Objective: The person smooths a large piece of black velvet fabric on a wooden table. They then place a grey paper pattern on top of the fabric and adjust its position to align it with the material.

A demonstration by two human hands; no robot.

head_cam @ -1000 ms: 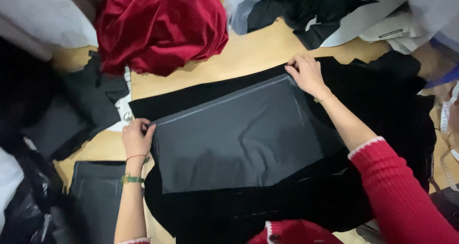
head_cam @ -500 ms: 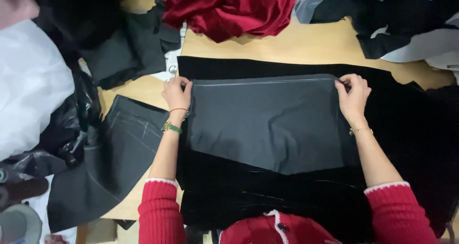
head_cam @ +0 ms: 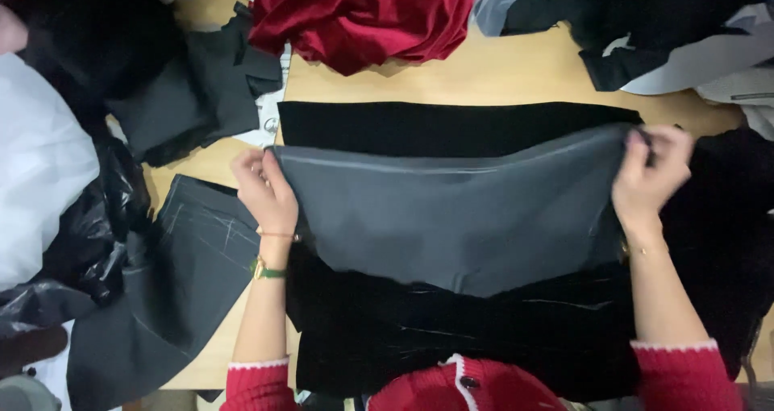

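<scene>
— What do the hands have hold of?

— A grey panel (head_cam: 459,217) of thin cloth. The left hand (head_cam: 262,189) has its fingers closed on the panel's left top corner, and the right hand (head_cam: 649,173) pinches the right top corner between thumb and fingertips. Both grips are tight on the cloth, with no gap showing.

— Where does the panel lie?

— It hangs between the two hands, its top edge sagging a little in the middle and its lower edge coming to a blunt point. Under it lies a black velvet piece (head_cam: 451,125), spread flat on the wooden table (head_cam: 500,76); a band of the velvet shows beyond the panel's top edge and more of it below, marked with faint chalk lines.

— And round about?

— A heap of red velvet (head_cam: 363,16) sits at the far edge of the table, well apart from the hands. To the left lies a dark grey cut piece (head_cam: 161,282) with chalk marks, just beside the left forearm, and beyond that a black plastic bag (head_cam: 89,234). Dark and pale scraps (head_cam: 645,24) pile up at the far right.

— Anything on the wrists?

— A green band (head_cam: 266,271) on the left one. Both sleeves are red.
</scene>
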